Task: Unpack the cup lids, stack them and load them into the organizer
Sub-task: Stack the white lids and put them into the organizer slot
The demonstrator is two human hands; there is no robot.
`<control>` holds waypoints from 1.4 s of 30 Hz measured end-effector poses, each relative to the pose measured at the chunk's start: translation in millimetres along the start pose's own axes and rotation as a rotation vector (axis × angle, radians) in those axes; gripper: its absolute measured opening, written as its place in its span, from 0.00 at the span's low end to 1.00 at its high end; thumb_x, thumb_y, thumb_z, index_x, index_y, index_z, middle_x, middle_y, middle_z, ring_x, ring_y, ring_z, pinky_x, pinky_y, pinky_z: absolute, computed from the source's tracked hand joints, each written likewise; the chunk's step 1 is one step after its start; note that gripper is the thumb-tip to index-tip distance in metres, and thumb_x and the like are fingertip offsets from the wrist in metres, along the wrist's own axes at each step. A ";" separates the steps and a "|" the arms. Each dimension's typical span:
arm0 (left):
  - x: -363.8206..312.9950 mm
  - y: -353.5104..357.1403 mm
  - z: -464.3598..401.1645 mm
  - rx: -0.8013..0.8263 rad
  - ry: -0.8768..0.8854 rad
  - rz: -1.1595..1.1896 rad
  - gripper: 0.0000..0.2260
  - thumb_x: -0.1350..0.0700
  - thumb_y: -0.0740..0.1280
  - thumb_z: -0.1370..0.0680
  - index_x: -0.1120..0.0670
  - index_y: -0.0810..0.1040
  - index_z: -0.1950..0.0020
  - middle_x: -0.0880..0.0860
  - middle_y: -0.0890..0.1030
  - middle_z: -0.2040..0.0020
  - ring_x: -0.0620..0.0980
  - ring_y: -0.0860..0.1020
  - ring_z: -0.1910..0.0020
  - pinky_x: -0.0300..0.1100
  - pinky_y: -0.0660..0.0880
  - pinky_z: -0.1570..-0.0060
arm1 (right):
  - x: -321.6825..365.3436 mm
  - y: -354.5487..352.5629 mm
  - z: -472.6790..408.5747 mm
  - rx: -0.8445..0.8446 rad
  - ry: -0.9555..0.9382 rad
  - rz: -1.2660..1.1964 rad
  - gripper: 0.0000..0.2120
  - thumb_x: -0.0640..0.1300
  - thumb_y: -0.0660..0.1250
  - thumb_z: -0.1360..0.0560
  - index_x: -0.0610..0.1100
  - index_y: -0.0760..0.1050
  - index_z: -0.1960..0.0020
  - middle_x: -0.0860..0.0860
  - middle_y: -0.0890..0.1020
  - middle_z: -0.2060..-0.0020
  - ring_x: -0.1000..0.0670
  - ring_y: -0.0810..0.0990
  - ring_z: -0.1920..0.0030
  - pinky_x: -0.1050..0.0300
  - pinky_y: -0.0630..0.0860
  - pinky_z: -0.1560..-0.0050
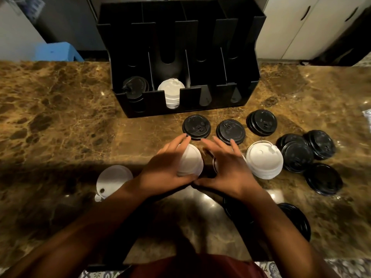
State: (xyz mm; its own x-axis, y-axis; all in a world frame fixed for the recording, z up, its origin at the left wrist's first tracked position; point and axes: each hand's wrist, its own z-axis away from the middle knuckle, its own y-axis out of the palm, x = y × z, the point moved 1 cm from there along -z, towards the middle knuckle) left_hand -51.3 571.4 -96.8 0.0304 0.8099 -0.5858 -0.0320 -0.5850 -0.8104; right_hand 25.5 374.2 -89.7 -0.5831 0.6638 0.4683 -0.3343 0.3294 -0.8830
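A black slotted organizer [236, 93] stands at the back of the counter, with black lids [135, 88] in its leftmost slot and white lids [171, 91] in the slot beside it. My left hand [164, 167] grips a stack of white lids [191, 161] at the counter's middle. My right hand [228, 167] hovers just right of that stack with fingers spread and relaxed, covering something white that I cannot make out. Another white stack [264, 159] sits to the right. A single white lid [113, 179] lies to the left.
Black lids lie loose and in short stacks across the right of the marble counter [60, 117]: three in a row [230, 131] before the organizer, a cluster [307, 149] further right, more [297, 219] by my right forearm. White cabinets [311, 27] stand behind.
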 end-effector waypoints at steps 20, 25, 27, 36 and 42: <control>27.3 8.9 10.0 -0.085 0.115 0.019 0.51 0.29 0.77 0.38 0.49 0.66 0.21 0.49 0.71 0.24 0.54 0.63 0.20 0.53 0.64 0.26 | -37.9 -32.0 16.1 0.053 0.138 0.304 0.41 0.62 0.79 0.38 0.55 0.74 0.28 0.53 0.78 0.29 0.43 0.62 0.19 0.34 0.53 0.20; 37.2 10.2 20.2 -0.163 0.073 0.060 0.45 0.34 0.78 0.35 0.52 0.71 0.23 0.51 0.76 0.30 0.56 0.73 0.31 0.57 0.72 0.34 | -40.8 -28.6 10.6 0.087 0.099 0.320 0.39 0.63 0.79 0.37 0.57 0.75 0.28 0.52 0.80 0.32 0.43 0.66 0.21 0.34 0.53 0.20; 39.4 10.6 20.9 -0.172 0.070 0.056 0.45 0.35 0.78 0.35 0.53 0.72 0.24 0.52 0.76 0.30 0.56 0.73 0.31 0.56 0.72 0.34 | -41.1 -28.7 7.2 0.102 0.092 0.334 0.42 0.64 0.78 0.36 0.58 0.71 0.25 0.53 0.78 0.29 0.45 0.65 0.20 0.35 0.51 0.19; 39.0 10.3 25.2 -0.181 0.057 0.228 0.57 0.33 0.81 0.40 0.54 0.61 0.19 0.42 0.72 0.29 0.43 0.68 0.27 0.37 0.64 0.28 | 9.3 -45.3 -5.0 -0.038 -0.026 -0.275 0.39 0.60 0.82 0.38 0.60 0.71 0.30 0.56 0.83 0.37 0.51 0.82 0.39 0.46 0.80 0.39; 43.7 9.5 35.3 -0.268 0.018 0.394 0.42 0.34 0.69 0.24 0.52 0.58 0.18 0.34 0.73 0.29 0.40 0.69 0.25 0.43 0.68 0.28 | 40.4 -18.9 -8.0 0.082 -0.145 -0.187 0.44 0.56 0.81 0.35 0.61 0.66 0.23 0.59 0.78 0.31 0.53 0.77 0.33 0.54 0.75 0.36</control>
State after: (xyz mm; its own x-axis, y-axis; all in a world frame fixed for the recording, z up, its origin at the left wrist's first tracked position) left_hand -85.6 602.8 -129.7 0.0853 0.5243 -0.8473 0.2137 -0.8402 -0.4984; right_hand 14.2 400.2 -54.3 -0.6037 0.4915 0.6277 -0.5017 0.3777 -0.7783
